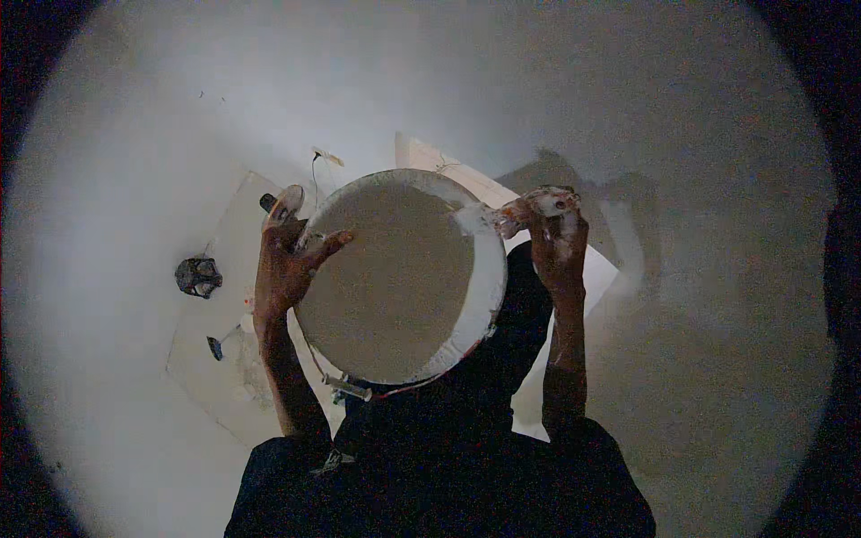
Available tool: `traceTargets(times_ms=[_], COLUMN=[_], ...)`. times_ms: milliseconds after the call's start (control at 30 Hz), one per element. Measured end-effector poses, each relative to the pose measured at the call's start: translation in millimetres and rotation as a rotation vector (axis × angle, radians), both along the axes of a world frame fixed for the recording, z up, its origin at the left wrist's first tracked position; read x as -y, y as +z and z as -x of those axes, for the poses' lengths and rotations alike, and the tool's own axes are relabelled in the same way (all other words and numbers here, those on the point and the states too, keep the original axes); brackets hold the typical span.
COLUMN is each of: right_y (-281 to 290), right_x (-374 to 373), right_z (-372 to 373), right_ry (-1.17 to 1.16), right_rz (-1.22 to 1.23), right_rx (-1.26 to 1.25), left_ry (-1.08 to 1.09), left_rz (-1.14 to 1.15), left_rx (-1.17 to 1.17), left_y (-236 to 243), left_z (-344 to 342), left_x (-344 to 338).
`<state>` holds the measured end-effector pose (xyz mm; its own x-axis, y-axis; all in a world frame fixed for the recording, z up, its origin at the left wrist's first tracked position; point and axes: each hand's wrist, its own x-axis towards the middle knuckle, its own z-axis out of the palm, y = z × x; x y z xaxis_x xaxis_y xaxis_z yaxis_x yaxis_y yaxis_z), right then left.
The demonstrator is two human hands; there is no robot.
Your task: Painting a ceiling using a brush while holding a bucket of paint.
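Note:
A round bucket [485,296] with a white-smeared rim stands in front of my lap. Its mouth shows a flat grey-brown surface, and a wire handle with a pale grip [347,387] hangs at its near side. My left hand [285,269] is closed on the left rim, thumb over the edge; a pale oval piece [288,203] shows by its fingers, its kind unclear. At the far right rim, my right hand [560,242] is closed around a white-coated tool [513,217] resembling a brush. The tool's whitish end touches the rim. White smears cover the right fingers.
Left of the bucket, a pale sheet [202,359] lies on the floor with a small dark-ended tool [215,348]. A black object [198,277] sits at its edge. Beyond the bucket are a beige board [466,175] and a thin wire-like piece [316,175]. A white sheet [599,269] lies at right.

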<state>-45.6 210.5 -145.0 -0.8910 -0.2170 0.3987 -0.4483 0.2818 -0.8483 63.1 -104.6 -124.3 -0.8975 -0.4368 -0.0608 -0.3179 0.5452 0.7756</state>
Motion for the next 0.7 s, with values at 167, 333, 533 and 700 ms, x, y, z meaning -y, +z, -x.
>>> traceTargets(times_ms=[167, 333, 533, 700], right_y=[32, 32, 38, 39], right_x=[5, 1, -9, -18], right_z=[-12, -11, -12, -13], right_ry=[-0.056, -0.059, -0.146, -0.178], right_rz=[-0.092, -0.004, -0.202, 0.067], right_rx=[-0.047, -0.123, -0.254, -0.196], left_ry=[-0.027, -0.008, -0.009, -0.054], left_rz=[0.215, -0.040, -0.101, -0.075], left_rx=[-0.065, -0.009, 0.082, 0.081], left_y=[9, -16, 2, 2], left_z=[-5, 4, 6, 8], left_x=[-6, 9, 5, 7])
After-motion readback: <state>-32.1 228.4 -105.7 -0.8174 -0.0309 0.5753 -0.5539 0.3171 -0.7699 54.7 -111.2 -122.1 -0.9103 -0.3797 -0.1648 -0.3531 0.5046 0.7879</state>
